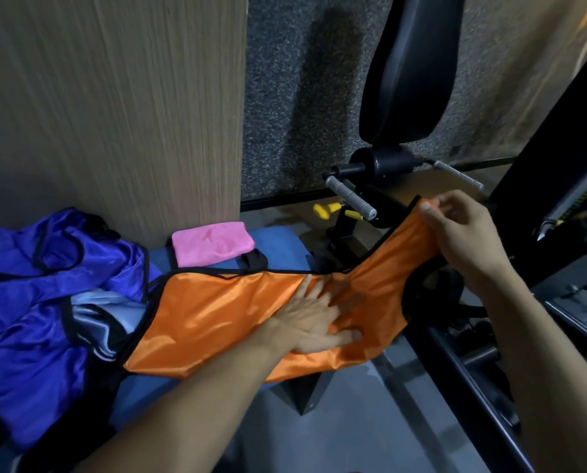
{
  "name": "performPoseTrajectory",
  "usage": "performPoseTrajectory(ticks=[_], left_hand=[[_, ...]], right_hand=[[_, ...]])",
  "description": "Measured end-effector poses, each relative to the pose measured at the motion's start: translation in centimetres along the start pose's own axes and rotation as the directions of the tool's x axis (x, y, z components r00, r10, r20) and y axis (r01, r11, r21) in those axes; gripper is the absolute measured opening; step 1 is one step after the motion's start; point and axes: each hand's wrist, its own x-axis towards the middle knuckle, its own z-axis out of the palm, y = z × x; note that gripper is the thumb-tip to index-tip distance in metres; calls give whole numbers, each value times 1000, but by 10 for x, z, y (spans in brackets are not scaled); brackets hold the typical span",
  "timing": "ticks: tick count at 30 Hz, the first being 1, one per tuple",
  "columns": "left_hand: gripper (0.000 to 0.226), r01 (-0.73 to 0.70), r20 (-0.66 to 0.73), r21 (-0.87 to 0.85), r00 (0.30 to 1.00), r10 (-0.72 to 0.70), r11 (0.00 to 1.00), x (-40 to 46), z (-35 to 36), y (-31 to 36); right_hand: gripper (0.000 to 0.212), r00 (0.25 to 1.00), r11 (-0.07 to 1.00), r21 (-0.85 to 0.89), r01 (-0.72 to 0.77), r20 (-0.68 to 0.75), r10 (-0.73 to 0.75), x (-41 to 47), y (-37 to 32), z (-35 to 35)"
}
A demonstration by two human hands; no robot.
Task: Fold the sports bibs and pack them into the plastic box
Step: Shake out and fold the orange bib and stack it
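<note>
An orange sports bib (217, 312) with black trim lies spread across a blue padded bench (278, 244). My left hand (316, 315) presses flat on the bib's right part, fingers straight and spread. My right hand (462, 230) pinches the bib's far right end and holds it lifted off the bench. A heap of blue bibs (36, 302) lies at the left, with a pale one (107, 312) partly under it. A folded pink bib (213, 242) sits at the back of the bench. No plastic box is in view.
A wooden panel (114, 107) rises behind the bench. Black gym equipment with a padded rest (408, 70), grey handles (350, 196) and a yellow knob (326, 210) stands to the right. Dark metal frame bars (455, 363) run across the grey floor below.
</note>
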Motion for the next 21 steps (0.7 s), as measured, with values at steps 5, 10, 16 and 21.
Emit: performPoseTrajectory(ticks=[5, 10, 16, 21], left_hand=[[44, -50, -191, -40, 981, 41, 998, -40, -32, -24], [37, 292, -206, 100, 941, -268, 951, -135, -50, -86], [42, 484, -291, -377, 748, -597, 790, -182, -33, -138], [34, 177, -6, -976, 546, -838, 123, -185, -39, -163]], right_hand=[[23, 992, 997, 23, 70, 107, -72, -4, -40, 43], [22, 970, 994, 53, 96, 221, -105, -22, -92, 121], [16, 889, 983, -136, 122, 455, -47, -61, -133, 231], [25, 772, 981, -192, -9, 622, 129, -96, -133, 294]])
